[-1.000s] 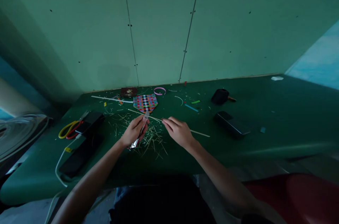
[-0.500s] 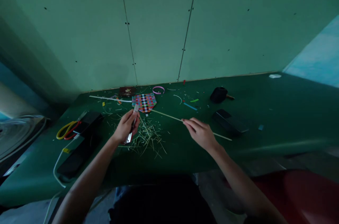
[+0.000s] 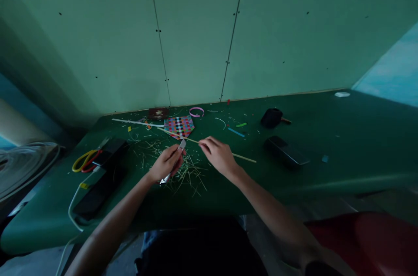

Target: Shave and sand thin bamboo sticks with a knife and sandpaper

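Observation:
My left hand is closed round a metal cutter-like knife, whose pale upper end points up and right. A thin pale strip slants down to the right, pinched in my right hand. The strip's left part passes by the knife's upper end and in front of a colourful woven piece; whether strip and knife touch I cannot tell. Thin shavings lie scattered on the green table beneath and beside my left hand.
Scissors with yellow and red handles and dark cases with a cable lie at left. At right are a black rounded object and a dark box-like object. A pink loop lies near the wall.
My right hand has moved left, and the strip has slid left with it, its left end now beyond the knife. My left hand has shifted slightly right, with the knife tilted more.

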### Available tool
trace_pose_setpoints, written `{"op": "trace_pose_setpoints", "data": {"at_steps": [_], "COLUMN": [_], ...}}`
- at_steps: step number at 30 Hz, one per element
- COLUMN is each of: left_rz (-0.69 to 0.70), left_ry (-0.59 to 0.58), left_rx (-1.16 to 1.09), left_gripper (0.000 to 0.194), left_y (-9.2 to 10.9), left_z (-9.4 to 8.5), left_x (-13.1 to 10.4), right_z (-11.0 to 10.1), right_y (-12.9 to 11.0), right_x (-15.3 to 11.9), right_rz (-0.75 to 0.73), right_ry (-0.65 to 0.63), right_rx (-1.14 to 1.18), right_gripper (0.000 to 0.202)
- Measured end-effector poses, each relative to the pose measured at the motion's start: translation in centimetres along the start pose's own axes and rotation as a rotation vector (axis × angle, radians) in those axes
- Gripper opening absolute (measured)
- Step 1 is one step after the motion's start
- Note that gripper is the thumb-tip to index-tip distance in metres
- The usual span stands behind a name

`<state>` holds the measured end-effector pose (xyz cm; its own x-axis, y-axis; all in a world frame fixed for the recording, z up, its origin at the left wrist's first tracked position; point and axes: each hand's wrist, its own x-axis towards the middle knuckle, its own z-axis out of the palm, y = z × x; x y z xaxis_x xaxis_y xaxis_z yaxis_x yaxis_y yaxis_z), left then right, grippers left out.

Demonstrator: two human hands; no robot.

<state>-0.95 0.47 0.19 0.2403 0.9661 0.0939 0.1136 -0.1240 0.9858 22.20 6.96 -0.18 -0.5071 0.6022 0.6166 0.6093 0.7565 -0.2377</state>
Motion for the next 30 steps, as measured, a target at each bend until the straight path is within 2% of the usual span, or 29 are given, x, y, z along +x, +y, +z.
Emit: {"op": "trace_pose_setpoints", "data": {"at_steps": [4, 8, 18, 30], "left_rz": [-0.005, -0.016, -0.014, -0.025], "left_ry": [-0.01, -0.025, -0.026, -0.004], "left_rx": [-0.019, -0.061, -0.225, -0.289], "left_gripper": [0.041, 0.04, 0.037, 0.037], "left_y": [-0.1, -0.1, -0.5, -0.3], "left_z": [0.4, 0.6, 0.6, 0.5], "left_x": [0.0, -0.1, 0.1, 0.0], "right_z": [1.8, 2.2, 2.0, 1.2], "right_y": [-2.5, -3.6, -4.1, -3.7], "right_x": [1.0, 1.0, 0.5, -0.7], "right_rz": [-0.048, -0.053, -0.119, -0.17], "right_ry": [0.043, 0.132, 0.249, 0.267], "right_rx": [0.022, 0.005, -0.049, -0.063], "right_gripper": [0.01, 0.011, 0.014, 0.016]}}
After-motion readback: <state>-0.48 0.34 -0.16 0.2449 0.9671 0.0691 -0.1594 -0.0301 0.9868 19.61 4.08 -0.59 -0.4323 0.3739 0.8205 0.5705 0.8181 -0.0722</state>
